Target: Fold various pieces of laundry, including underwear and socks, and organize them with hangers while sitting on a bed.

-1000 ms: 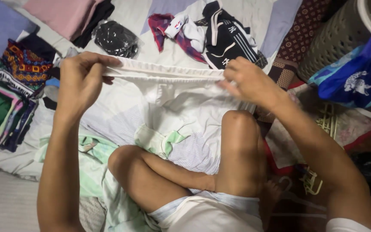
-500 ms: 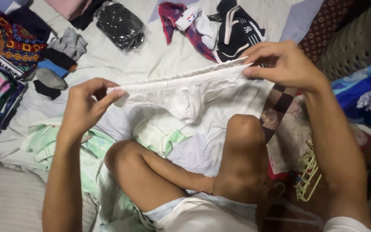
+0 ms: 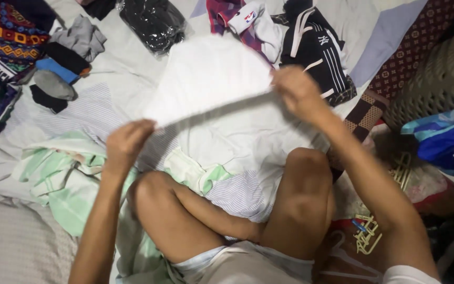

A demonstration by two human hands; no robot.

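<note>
Bedding (image 3: pixel 122 68) lies crowded with clothes; left hand (image 3: pixel 127 143) and right hand (image 3: pixel 296 89) pinch a white garment's (image 3: pixel 211 79) near edge, which could slip onto the mess.

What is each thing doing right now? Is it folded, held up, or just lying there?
White cloth garment: held up, stretched flat between both hands.
Left hand: closed on the garment's lower-left corner.
Right hand: closed on its right edge.
Black plastic-wrapped bundle: lying on the bed.
Black jacket with white stripes: crumpled, unfolded.
Grey sock: lying loose.
</note>
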